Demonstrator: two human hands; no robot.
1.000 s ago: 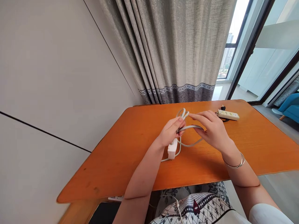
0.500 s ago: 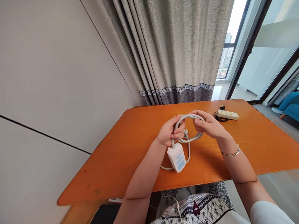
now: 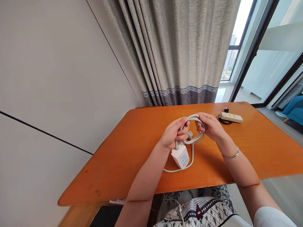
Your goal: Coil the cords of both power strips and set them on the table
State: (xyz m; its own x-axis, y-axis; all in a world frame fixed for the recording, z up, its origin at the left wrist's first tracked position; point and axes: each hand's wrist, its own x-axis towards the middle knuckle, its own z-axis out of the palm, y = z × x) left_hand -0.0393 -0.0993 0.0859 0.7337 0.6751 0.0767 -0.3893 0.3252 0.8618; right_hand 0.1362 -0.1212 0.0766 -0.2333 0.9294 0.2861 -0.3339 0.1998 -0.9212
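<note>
A white cable [image 3: 199, 137] is gathered in loops between my two hands above the wooden table [image 3: 132, 151]. My left hand [image 3: 178, 131] is closed round the loops' left side, just above the white power strip block [image 3: 181, 155] with pale blue markings. The block hangs tilted from the cable below that hand. On the right side of the loops, my right hand [image 3: 209, 125] pinches the cable between thumb and fingers. The cable's plug [image 3: 190, 135] shows behind the loops. A loose length of cable curves down and left along the table under the block.
A second, cream power strip [image 3: 231, 117] with a black cord and plug lies at the table's back right. A grey curtain [image 3: 184, 47] hangs behind the table, and a pale wall [image 3: 59, 78] borders it on the left. An open drawer [image 3: 106, 216] is below the front edge.
My right hand has shifted its grip along the top of the loops, which have become narrower. The white block has tilted and swung slightly to the right.
</note>
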